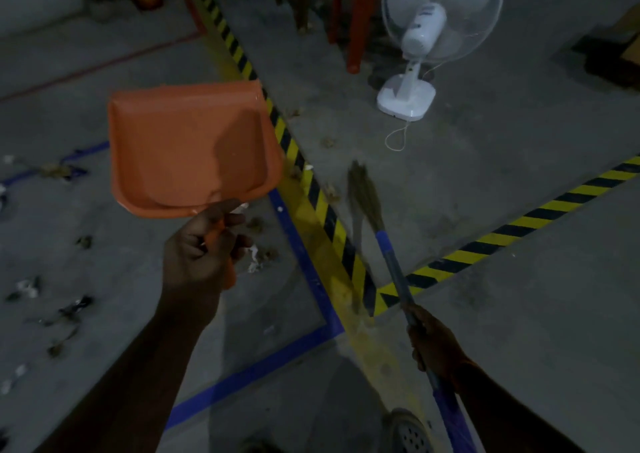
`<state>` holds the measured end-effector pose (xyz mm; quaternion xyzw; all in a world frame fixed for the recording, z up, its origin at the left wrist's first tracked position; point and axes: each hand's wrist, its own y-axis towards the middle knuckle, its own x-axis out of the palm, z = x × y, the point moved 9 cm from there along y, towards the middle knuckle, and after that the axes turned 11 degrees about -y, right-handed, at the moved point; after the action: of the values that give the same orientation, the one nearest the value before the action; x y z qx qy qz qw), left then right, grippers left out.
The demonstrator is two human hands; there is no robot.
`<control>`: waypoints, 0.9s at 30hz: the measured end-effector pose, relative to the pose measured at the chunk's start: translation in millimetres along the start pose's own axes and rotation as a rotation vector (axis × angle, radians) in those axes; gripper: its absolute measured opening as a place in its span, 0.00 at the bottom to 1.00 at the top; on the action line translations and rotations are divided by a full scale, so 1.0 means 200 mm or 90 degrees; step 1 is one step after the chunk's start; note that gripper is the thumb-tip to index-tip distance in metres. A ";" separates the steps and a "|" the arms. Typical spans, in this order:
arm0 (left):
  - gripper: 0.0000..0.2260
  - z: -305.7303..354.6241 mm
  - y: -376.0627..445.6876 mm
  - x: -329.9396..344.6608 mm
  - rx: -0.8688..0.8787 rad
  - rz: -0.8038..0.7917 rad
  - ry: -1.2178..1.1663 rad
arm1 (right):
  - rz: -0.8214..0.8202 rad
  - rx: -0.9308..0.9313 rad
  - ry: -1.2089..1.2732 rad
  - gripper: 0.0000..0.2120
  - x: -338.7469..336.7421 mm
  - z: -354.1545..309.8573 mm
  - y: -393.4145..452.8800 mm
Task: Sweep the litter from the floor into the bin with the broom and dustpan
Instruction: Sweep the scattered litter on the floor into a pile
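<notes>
Left hand [204,245] is gripping orange dustpan [194,148] raised, keeping it clear; right hand [434,343] is clamping grass broom [367,189] angled toward litter [330,191] ahead of it.

Left hand [204,245] raised, fingers curled; right hand [436,343] lower, fingers wrapped.

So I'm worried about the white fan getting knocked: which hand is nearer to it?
Right. The right hand grips the broom below the fan; the left hand, holding the dustpan, is farther left.
</notes>
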<state>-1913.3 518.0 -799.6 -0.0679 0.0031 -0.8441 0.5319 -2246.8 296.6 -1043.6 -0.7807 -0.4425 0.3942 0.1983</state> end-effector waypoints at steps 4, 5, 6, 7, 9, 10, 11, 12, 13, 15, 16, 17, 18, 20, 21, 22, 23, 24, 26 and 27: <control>0.16 0.00 -0.06 -0.27 -0.009 0.041 -0.027 | -0.080 -0.022 -0.080 0.18 0.31 -0.10 -0.04; 0.16 0.00 -0.07 -0.33 -0.007 0.052 -0.030 | -0.099 -0.030 -0.097 0.18 0.39 -0.14 -0.04; 0.16 0.00 -0.08 -0.39 -0.005 0.060 -0.036 | -0.116 -0.040 -0.108 0.19 0.45 -0.17 -0.05; 0.16 0.01 -0.10 -0.44 -0.004 0.067 -0.041 | -0.137 -0.054 -0.114 0.19 0.52 -0.21 -0.05; 0.15 0.03 -0.13 -0.53 0.000 0.076 -0.050 | -0.187 -0.092 -0.120 0.20 0.64 -0.30 -0.07; 0.15 0.04 -0.14 -0.56 0.003 0.081 -0.054 | -0.205 -0.105 -0.117 0.21 0.68 -0.33 -0.08; 0.15 0.06 -0.16 -0.60 0.007 0.089 -0.059 | -0.210 -0.114 -0.110 0.22 0.71 -0.37 -0.08; 0.15 0.07 -0.17 -0.64 0.011 0.096 -0.064 | -0.206 -0.121 -0.106 0.23 0.73 -0.39 -0.08; 0.15 0.08 -0.18 -0.67 0.013 0.102 -0.068 | -0.201 -0.127 -0.102 0.23 0.74 -0.42 -0.09; 0.16 0.10 -0.19 -0.74 0.012 0.115 -0.074 | -0.194 -0.138 -0.093 0.22 0.75 -0.46 -0.09; 0.16 0.10 -0.20 -0.77 0.011 0.123 -0.077 | -0.188 -0.142 -0.083 0.21 0.74 -0.47 -0.09; 0.16 0.11 -0.20 -0.80 0.010 0.130 -0.082 | -0.180 -0.147 -0.067 0.21 0.72 -0.49 -0.08; 0.16 0.11 -0.21 -0.83 0.012 0.134 -0.086 | -0.166 -0.152 -0.051 0.21 0.69 -0.50 -0.07; 0.16 0.11 -0.21 -0.88 0.015 0.135 -0.086 | -0.117 -0.160 -0.040 0.20 0.61 -0.54 -0.03; 0.15 0.11 -0.21 -0.89 0.015 0.134 -0.085 | -0.086 -0.162 -0.036 0.19 0.56 -0.56 -0.01; 0.15 0.11 -0.21 -0.91 0.014 0.133 -0.086 | -0.054 -0.157 -0.037 0.18 0.50 -0.58 0.02; 0.15 0.10 -0.20 -0.93 0.013 0.132 -0.087 | -0.025 -0.146 -0.035 0.17 0.45 -0.60 0.06; 0.15 0.10 -0.20 -0.94 0.011 0.131 -0.086 | -0.004 -0.140 -0.038 0.17 0.40 -0.62 0.09; 0.15 0.07 -0.18 -0.96 0.004 0.128 -0.081 | 0.020 -0.131 -0.050 0.16 0.29 -0.65 0.17; 0.15 0.05 -0.17 -0.98 0.005 0.125 -0.078 | 0.029 -0.128 -0.050 0.15 0.25 -0.66 0.22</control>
<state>-1859.6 709.7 -808.2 -0.1169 -0.0261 -0.7824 0.6112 -2102.8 320.8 -1014.4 -0.7905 -0.4693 0.3826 0.0923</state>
